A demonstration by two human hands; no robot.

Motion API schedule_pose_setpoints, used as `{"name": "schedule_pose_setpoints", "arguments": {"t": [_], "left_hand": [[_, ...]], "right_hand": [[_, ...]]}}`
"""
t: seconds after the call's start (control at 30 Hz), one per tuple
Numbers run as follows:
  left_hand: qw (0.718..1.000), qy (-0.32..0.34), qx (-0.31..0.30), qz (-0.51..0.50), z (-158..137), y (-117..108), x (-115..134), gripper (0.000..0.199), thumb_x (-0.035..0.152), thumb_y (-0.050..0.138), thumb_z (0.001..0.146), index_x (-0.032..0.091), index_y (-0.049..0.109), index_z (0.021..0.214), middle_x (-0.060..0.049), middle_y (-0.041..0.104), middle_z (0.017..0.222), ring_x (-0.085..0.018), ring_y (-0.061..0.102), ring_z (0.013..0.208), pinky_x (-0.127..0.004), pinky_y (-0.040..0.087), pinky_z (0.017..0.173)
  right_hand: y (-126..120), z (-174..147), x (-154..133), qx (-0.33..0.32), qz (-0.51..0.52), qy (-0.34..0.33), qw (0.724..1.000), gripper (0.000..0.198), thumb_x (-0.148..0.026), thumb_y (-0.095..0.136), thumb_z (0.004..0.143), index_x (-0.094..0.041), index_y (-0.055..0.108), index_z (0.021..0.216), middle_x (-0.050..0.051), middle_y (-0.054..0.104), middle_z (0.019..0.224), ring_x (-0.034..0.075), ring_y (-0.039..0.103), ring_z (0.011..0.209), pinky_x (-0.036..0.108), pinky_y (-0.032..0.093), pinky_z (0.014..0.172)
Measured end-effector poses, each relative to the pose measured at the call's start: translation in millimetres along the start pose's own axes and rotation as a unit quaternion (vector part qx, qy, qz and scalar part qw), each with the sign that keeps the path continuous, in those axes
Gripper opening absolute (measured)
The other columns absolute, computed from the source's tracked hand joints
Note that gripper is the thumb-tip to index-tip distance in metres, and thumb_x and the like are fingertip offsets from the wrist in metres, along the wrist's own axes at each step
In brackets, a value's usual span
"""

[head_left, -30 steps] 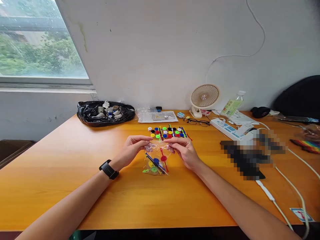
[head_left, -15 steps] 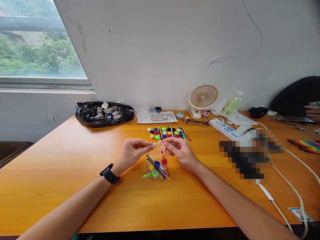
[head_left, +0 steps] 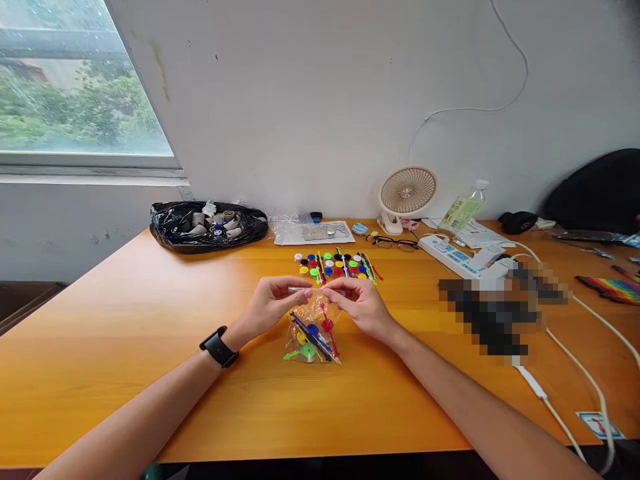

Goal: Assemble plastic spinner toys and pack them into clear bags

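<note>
clear plastic bag (head_left: 313, 330) of coloured discs and sticks hangs low over the bench (head_left: 125, 320), its top edge pinched by our left hand (head_left: 273, 303) and right hand (head_left: 360, 303). both grips have closed in toward each other, narrowing the mouth.

orange table (head_left: 125, 333), black bag (head_left: 207, 227), fan (head_left: 407, 197), glasses (head_left: 393, 243)
</note>
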State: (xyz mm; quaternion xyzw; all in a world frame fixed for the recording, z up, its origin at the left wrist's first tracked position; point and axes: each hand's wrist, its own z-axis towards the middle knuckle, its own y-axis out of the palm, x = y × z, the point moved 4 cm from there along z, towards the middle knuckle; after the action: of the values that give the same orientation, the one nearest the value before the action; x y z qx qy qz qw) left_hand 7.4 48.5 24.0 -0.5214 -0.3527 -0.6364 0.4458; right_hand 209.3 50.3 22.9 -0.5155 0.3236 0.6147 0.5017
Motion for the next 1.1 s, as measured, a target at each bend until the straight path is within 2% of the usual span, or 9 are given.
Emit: {"name": "schedule_pose_setpoints", "arguments": {"t": [0.13, 0.3, 0.4, 0.53, 0.63, 0.77, 0.83, 0.93, 1.1], "left_hand": [[0.999, 0.009, 0.003, 0.038, 1.1, -4.2, -0.4, 0.028, 0.039, 0.083, 0.087, 0.014, 0.082, 0.099, -0.010, 0.082, 0.094, -0.016, 0.074, 0.078, -0.024, 0.060, 0.071], [0.999, 0.024, 0.004, 0.046, 3.3, -7.5, 2.5, 0.027, 0.039, 0.084, 0.086, 0.013, 0.078, 0.093, -0.009, 0.080, 0.086, -0.015, 0.072, 0.073, -0.024, 0.059, 0.068], [0.999, 0.021, -0.008, 0.049, 4.2, -9.2, 3.0, 0.027, 0.039, 0.085, 0.084, 0.013, 0.079, 0.092, -0.010, 0.080, 0.087, -0.017, 0.074, 0.077, -0.026, 0.061, 0.072], [0.999, 0.008, 0.018, 0.042, 2.9, -12.9, 6.2, 0.027, 0.039, 0.084, 0.083, 0.014, 0.083, 0.092, -0.011, 0.082, 0.091, -0.020, 0.077, 0.083, -0.029, 0.062, 0.079], [0.998, -0.013, 0.029, 0.046, 0.4, -11.4, 8.2, 0.028, 0.040, 0.086, 0.082, 0.014, 0.084, 0.094, -0.011, 0.082, 0.090, -0.020, 0.076, 0.081, -0.027, 0.061, 0.075], [0.997, 0.009, 0.053, 0.063, -1.4, -8.3, 8.5, 0.028, 0.038, 0.089, 0.079, 0.014, 0.082, 0.089, -0.010, 0.081, 0.085, -0.017, 0.073, 0.072, -0.025, 0.059, 0.065], [0.996, 0.026, 0.058, 0.060, -1.1, -7.4, 7.5, 0.027, 0.038, 0.090, 0.078, 0.014, 0.081, 0.087, -0.009, 0.081, 0.086, -0.018, 0.074, 0.075, -0.026, 0.060, 0.068], [0.996, 0.037, 0.055, 0.055, 0.0, -6.8, 6.4, 0.029, 0.038, 0.089, 0.079, 0.015, 0.081, 0.093, -0.010, 0.082, 0.093, -0.021, 0.076, 0.083, -0.030, 0.063, 0.077], [0.999, 0.009, -0.011, 0.045, 1.1, -1.5, 4.9, 0.035, 0.043, 0.082, 0.088, 0.017, 0.081, 0.111, -0.012, 0.081, 0.111, -0.023, 0.076, 0.096, -0.031, 0.063, 0.084]], "right_hand": [[1.9, -1.1, 1.6, -0.012, -0.005, 0.002, 1.000, 0.023, -0.040, 0.080, 0.087, -0.020, 0.082, 0.097, 0.006, 0.079, 0.093, 0.017, 0.069, 0.082, 0.029, 0.053, 0.076], [-2.8, 0.8, 3.2, 0.009, 0.033, 0.023, 0.999, 0.024, -0.038, 0.083, 0.081, -0.021, 0.083, 0.099, 0.004, 0.077, 0.084, 0.014, 0.062, 0.068, 0.027, 0.050, 0.063], [-5.9, 2.9, 2.6, 0.024, 0.058, 0.027, 0.998, 0.020, -0.034, 0.082, 0.079, -0.022, 0.086, 0.094, 0.005, 0.076, 0.081, 0.015, 0.061, 0.068, 0.027, 0.049, 0.063], [-7.0, 2.7, -1.6, 0.018, 0.077, 0.014, 0.997, 0.015, -0.027, 0.074, 0.083, -0.023, 0.087, 0.090, 0.005, 0.076, 0.084, 0.015, 0.060, 0.074, 0.027, 0.048, 0.067], [-6.9, 0.7, -5.8, 0.006, 0.067, -0.004, 0.998, 0.017, -0.025, 0.070, 0.085, -0.023, 0.087, 0.089, 0.005, 0.074, 0.086, 0.015, 0.059, 0.075, 0.028, 0.048, 0.069], [-6.1, 0.1, -5.8, 0.001, 0.058, -0.002, 0.998, 0.016, -0.031, 0.076, 0.085, -0.022, 0.084, 0.095, 0.004, 0.073, 0.084, 0.015, 0.060, 0.073, 0.028, 0.049, 0.069], [-5.4, 0.9, -2.7, 0.009, 0.056, 0.015, 0.998, 0.026, -0.037, 0.083, 0.082, -0.022, 0.081, 0.103, 0.003, 0.072, 0.085, 0.015, 0.062, 0.074, 0.027, 0.050, 0.068], [-3.0, 2.0, 0.8, 0.003, 0.033, 0.030, 0.999, 0.031, -0.043, 0.086, 0.079, -0.019, 0.080, 0.097, 0.004, 0.074, 0.085, 0.015, 0.064, 0.073, 0.028, 0.051, 0.068], [-1.7, 0.9, -0.8, 0.005, 0.013, 0.017, 1.000, 0.030, -0.048, 0.084, 0.082, -0.019, 0.082, 0.089, 0.004, 0.076, 0.081, 0.016, 0.064, 0.070, 0.029, 0.051, 0.065]]}}
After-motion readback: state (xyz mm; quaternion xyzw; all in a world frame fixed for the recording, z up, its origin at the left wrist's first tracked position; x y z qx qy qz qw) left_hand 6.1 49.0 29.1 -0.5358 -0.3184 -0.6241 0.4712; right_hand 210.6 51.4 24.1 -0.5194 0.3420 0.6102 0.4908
